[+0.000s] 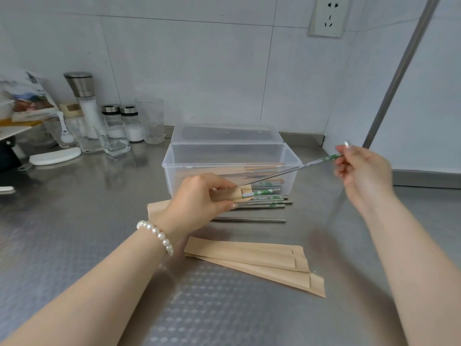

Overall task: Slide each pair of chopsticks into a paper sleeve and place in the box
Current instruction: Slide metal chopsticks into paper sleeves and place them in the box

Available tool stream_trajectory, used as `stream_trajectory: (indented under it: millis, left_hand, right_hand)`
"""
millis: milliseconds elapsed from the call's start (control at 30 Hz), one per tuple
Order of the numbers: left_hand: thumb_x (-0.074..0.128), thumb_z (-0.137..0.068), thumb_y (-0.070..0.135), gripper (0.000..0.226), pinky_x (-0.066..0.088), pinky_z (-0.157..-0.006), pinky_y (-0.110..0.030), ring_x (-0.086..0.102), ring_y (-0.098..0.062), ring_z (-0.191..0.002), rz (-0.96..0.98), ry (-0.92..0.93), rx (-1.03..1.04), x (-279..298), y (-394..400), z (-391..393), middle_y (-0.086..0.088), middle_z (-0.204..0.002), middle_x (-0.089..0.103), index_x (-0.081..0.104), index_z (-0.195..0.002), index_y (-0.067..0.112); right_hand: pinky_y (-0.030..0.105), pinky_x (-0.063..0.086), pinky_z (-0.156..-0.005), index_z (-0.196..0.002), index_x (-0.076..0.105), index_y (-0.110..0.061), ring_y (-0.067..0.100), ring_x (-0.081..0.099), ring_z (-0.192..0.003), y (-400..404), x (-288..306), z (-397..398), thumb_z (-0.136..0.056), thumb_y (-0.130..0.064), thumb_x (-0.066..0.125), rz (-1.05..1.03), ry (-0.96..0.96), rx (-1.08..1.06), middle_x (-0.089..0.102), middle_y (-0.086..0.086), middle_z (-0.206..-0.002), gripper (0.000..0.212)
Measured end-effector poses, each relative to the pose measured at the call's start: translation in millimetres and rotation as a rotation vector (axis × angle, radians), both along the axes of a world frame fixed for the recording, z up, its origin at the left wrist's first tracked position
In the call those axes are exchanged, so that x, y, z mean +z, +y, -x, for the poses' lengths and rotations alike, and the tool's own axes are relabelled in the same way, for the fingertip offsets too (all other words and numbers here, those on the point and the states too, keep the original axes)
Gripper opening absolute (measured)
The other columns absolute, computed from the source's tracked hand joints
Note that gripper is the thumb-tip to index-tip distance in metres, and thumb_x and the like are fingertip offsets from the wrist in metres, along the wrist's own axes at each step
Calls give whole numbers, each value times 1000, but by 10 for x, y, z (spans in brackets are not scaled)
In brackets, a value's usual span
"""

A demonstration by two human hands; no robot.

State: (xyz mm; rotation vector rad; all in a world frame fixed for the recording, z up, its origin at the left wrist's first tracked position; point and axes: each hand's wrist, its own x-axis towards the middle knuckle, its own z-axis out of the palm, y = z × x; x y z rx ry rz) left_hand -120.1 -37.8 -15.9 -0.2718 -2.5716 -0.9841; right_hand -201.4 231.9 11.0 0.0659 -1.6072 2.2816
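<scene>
My left hand (199, 198) pinches the open mouth of a brown paper sleeve (243, 193); one green-and-white chopstick end sticks out of it. My right hand (361, 168) pinches the green top of a metal chopstick (287, 171), whose tip touches the sleeve's mouth. Several loose metal chopsticks (264, 204) lie on the steel counter just in front of the clear plastic box (167, 166). The box stands open with its lid tipped back and holds several filled sleeves (249, 171). A small stack of empty sleeves (249, 255) lies nearer to me.
Salt grinder (83, 101), shakers (129, 123), empty glasses (151, 118) and a white lid (55, 156) crowd the counter's back left. A tiled wall with a socket (329, 16) rises behind the box. A slanted metal post (399, 71) stands at the right.
</scene>
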Motion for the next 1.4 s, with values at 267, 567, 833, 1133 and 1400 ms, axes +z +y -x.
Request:
stream_trajectory:
  millis: [267,567,833,1133,1400]
  left_hand:
    - [78,-69,21,29,42,-76,-22,56,-12,-83,13,-28,52,-14,-68,37,11,-87,63,70,-97,23]
    - [77,-70,20,28,43,-77,-23,56,-12,-83,-3,-33,38,-3,-44,23,9,-88,64,70,-97,22]
    - [77,-70,17,29,46,-79,-26,58,-14,-84,-5,-14,10,12,-13,-8,6,-91,65,70,-97,21]
    - [78,-69,21,30,39,-74,-18,56,-10,-82,24,-13,-3,-15,39,-5,12,-88,61,70,-98,21]
    - [77,-69,22,31,45,-80,-24,59,-13,-85,23,1,-27,-26,51,-5,7,-92,65,70,-99,20]
  right_hand:
    - [15,29,-45,-72,55,-8,7,39,-51,206,61,25,-95,-13,49,133,3,-81,48,1,-68,25]
    - [16,31,-43,-70,60,-8,5,42,-42,114,-10,56,-92,-11,54,-24,-13,-103,54,3,-60,24]
    - [14,41,-43,-77,64,-2,7,49,-42,-173,-83,-97,-89,-3,54,-392,-215,369,63,2,-50,16]
    - [16,34,-39,-75,68,-4,7,44,-40,-481,-214,-167,-86,-3,59,-571,-198,463,59,0,-46,14]
    - [18,32,-42,-77,70,-7,12,38,-50,-539,-243,-161,-84,-6,64,-612,-206,420,56,7,-62,10]
